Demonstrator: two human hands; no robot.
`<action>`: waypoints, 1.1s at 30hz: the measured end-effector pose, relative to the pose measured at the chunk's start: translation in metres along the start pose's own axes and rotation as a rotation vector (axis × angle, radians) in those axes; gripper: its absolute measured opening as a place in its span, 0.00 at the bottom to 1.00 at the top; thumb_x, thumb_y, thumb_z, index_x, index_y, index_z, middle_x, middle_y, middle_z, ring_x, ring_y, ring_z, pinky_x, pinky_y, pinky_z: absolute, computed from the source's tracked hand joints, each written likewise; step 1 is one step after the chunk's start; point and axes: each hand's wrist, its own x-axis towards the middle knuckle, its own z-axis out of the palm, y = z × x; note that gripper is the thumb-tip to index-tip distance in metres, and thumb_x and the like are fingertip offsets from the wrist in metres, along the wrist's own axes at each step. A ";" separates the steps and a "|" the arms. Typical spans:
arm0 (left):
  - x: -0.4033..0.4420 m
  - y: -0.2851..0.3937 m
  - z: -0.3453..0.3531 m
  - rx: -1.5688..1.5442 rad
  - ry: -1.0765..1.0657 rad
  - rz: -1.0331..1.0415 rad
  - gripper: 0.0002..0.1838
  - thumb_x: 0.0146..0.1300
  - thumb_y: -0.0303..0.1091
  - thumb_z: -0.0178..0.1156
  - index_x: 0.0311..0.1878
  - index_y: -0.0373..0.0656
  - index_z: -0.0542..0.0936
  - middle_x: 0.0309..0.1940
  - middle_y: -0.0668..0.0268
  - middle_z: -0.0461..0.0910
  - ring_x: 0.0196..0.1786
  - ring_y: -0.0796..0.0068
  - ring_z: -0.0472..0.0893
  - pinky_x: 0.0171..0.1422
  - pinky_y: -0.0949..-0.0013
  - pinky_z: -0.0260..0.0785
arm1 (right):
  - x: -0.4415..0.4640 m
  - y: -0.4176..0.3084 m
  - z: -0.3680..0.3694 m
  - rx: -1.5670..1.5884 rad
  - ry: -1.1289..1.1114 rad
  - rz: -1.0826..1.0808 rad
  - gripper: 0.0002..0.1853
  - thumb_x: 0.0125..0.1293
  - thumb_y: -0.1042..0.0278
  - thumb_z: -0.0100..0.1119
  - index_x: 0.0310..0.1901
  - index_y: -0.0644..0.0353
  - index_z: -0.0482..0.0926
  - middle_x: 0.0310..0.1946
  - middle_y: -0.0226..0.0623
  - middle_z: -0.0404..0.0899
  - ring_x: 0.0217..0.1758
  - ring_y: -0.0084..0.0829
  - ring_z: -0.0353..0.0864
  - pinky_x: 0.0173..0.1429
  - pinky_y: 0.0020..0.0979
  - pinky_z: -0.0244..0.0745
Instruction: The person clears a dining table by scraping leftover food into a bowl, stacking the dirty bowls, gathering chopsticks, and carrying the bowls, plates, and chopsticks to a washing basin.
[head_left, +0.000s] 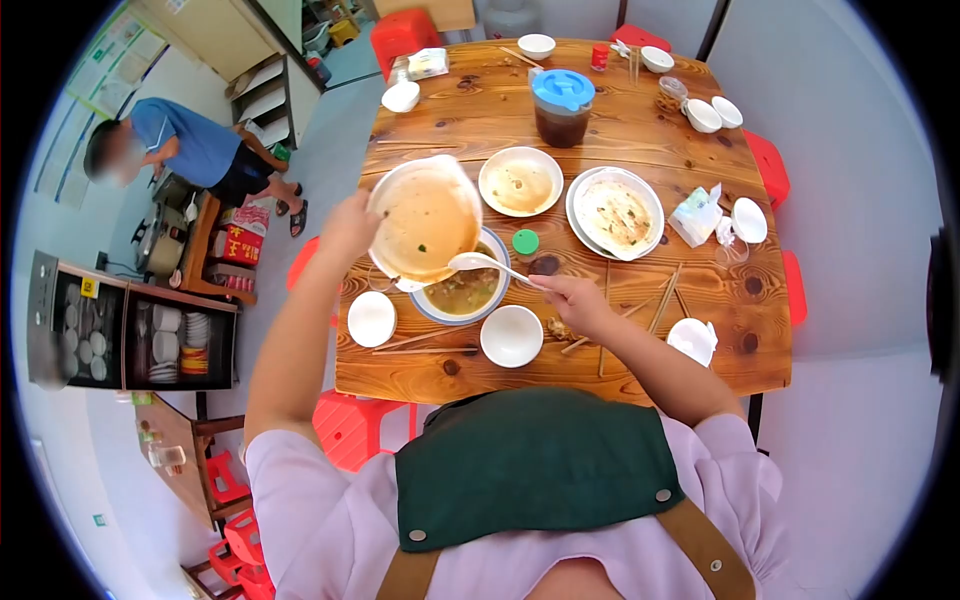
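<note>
While the left hand (355,228) grips the side rim of a large, round white dish (425,215) coated with orange-brown sauce, the right hand (578,298) pinches the handle of a white spoon (492,262). The dish is tilted above a wide, blue-rimmed white bowl (464,317) of brown broth, hiding its upper left part; the spoon's head is at the lower right edge of the dish, and its handle crosses over the bowl's right side.

Close around them on the brown wooden table (450,125), a small, round white bowl (372,319) sits at the lower left and a deep white bowl (512,336) at the lower right. A flat green plastic lid (525,241) lies just beside the blue-rimmed bowl. Farther out are a sauce-stained white plate (520,182), stacked white plates with food scraps (620,212) and a blue-lidded pitcher of dark liquid (562,110). Thin wooden chopsticks (664,300) lie scattered beyond the right forearm.

The left arm reaches up and slightly inward along the table's left edge, its fingers closed on the rim. The right forearm slants in from the lower right over the table, fingers curled around the spoon's end. A person in a blue shirt (195,140) stands well apart, at the upper left.
</note>
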 end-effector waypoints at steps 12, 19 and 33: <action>-0.005 0.024 0.083 -1.307 -0.427 -0.541 0.15 0.54 0.27 0.48 0.46 0.37 0.70 0.37 0.60 0.76 0.34 0.70 0.78 0.33 0.72 0.73 | -0.054 -0.021 -0.052 1.396 0.623 0.838 0.21 0.60 0.76 0.47 0.56 0.60 0.63 0.44 0.37 0.74 0.32 0.22 0.76 0.26 0.16 0.71; 0.039 0.203 0.191 -1.499 -0.485 -0.562 0.15 0.55 0.24 0.45 0.47 0.36 0.65 0.38 0.58 0.74 0.38 0.64 0.77 0.38 0.66 0.73 | -0.108 0.009 -0.109 1.099 1.011 0.768 0.20 0.60 0.76 0.47 0.56 0.59 0.64 0.45 0.38 0.74 0.32 0.20 0.76 0.26 0.14 0.69; 0.048 0.245 0.239 -1.341 -0.602 -0.594 0.13 0.56 0.30 0.55 0.39 0.36 0.63 0.35 0.55 0.74 0.31 0.66 0.79 0.29 0.72 0.74 | -0.144 0.027 -0.114 1.058 1.091 0.894 0.21 0.60 0.77 0.47 0.56 0.60 0.63 0.46 0.40 0.73 0.30 0.20 0.76 0.25 0.14 0.68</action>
